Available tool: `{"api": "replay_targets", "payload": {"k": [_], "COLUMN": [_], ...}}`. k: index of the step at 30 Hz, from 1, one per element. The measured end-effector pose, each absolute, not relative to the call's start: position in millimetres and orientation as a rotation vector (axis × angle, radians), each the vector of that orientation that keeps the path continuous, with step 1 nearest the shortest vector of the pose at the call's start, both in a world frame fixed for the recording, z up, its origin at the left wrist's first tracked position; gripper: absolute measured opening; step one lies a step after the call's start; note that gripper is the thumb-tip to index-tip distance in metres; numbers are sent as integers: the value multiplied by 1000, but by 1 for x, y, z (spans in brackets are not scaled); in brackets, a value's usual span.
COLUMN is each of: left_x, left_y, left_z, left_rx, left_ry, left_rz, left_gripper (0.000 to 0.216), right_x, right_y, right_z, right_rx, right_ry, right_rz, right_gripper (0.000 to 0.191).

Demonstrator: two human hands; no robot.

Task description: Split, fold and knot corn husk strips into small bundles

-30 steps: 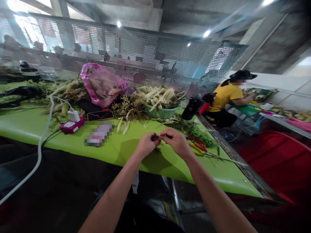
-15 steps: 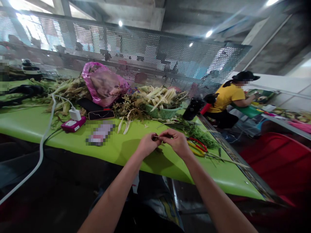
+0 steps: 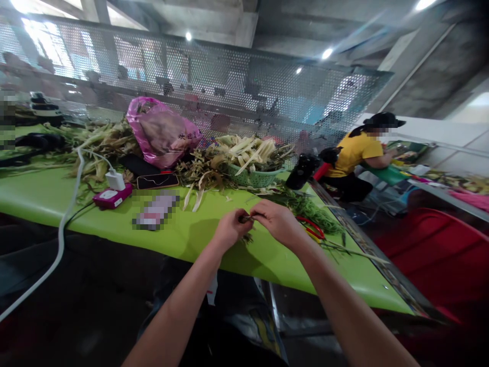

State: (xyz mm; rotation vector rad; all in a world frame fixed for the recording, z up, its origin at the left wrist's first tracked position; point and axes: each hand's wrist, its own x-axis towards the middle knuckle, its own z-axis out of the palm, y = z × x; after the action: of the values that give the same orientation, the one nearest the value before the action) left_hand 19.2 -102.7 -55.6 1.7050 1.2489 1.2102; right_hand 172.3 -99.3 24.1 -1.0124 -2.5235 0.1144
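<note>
My left hand (image 3: 229,229) is closed around a small dried plant bunch (image 3: 248,238), whose brownish-green tips stick out below the fingers. Right beside it, my right hand (image 3: 278,220) pinches the upper end of that bunch, where a thin pale piece shows between the two hands. Fingers cover most of the bunch, so its exact kind is unclear. Both hands are just above the green-covered table (image 3: 206,244). To the right of my right hand lie pliers with red and yellow handles (image 3: 318,234), partly hidden by my forearm, near a heap of green strands (image 3: 315,213).
A green basket (image 3: 255,178) of pale husks (image 3: 248,153), a pink plastic bag (image 3: 164,132) and dried leaves (image 3: 103,145) line the back. Phone (image 3: 158,180), purple power adapter (image 3: 112,196) and white cable (image 3: 62,229) lie left. A person in yellow (image 3: 355,153) sits beyond a red chair (image 3: 439,260).
My right hand has turned, its back and wrist rising slightly and covering more of the pliers. The bunch's tips show more below my left hand. The view has shifted slightly.
</note>
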Motion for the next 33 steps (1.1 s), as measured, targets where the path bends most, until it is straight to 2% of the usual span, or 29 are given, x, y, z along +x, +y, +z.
{"api": "replay_targets", "payload": {"k": [6, 11, 19, 24, 27, 33], "left_x": [21, 21, 21, 23, 24, 24], "left_y": [-102, -103, -103, -104, -103, -102], "left_z": [-58, -55, -50, -49, -50, -54], "left_rx": [1642, 1463, 1303, 1289, 1315, 1331], "left_ry": [1210, 956, 767, 704, 696, 648], "left_rz": [1248, 1341, 1352, 1349, 1344, 1364], "left_gripper": [10, 21, 17, 6, 12, 10], "right_x": [172, 177, 184, 190, 193, 196], "right_y": [-101, -98, -96, -96, -97, -96], "right_z": [31, 36, 41, 44, 46, 44], "right_rx": [-1107, -1060, -1009, -991, -988, -965], "right_ry": [-2598, -2578, -2550, -2552, -2557, -2547], "right_rz": [19, 44, 101, 132, 153, 185], "right_gripper": [11, 12, 15, 15, 14, 14]}}
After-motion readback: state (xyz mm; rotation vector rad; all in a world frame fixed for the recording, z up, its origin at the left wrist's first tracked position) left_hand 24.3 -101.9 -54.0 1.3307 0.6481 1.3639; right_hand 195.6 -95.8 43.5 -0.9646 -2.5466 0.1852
